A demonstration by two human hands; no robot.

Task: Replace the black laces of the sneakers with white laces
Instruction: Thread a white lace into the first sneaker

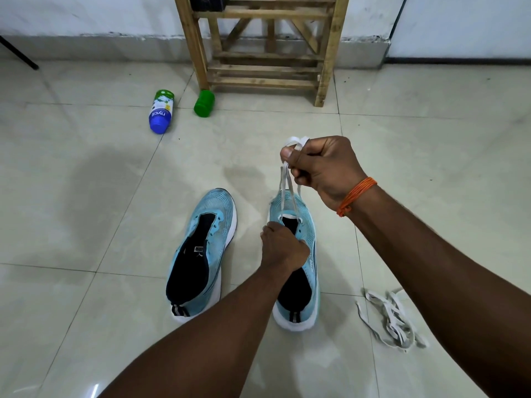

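Two light blue sneakers stand side by side on the tiled floor, toes pointing away from me. The left sneaker [201, 248] has no lace in its eyelets. A white lace [287, 188] runs through the front eyelets of the right sneaker [301, 225], and both its strands rise to my right hand [321, 168], which grips them in a fist above the toe. My left hand [283, 248] grips the right sneaker at its tongue opening and covers the middle of it. No black lace is in view.
A second white lace [390, 320] lies in a loose heap on the floor right of the sneakers. A blue and green bottle [161, 112] and a green cap [204, 103] lie ahead at the left. A wooden stool [264, 50] stands by the wall.
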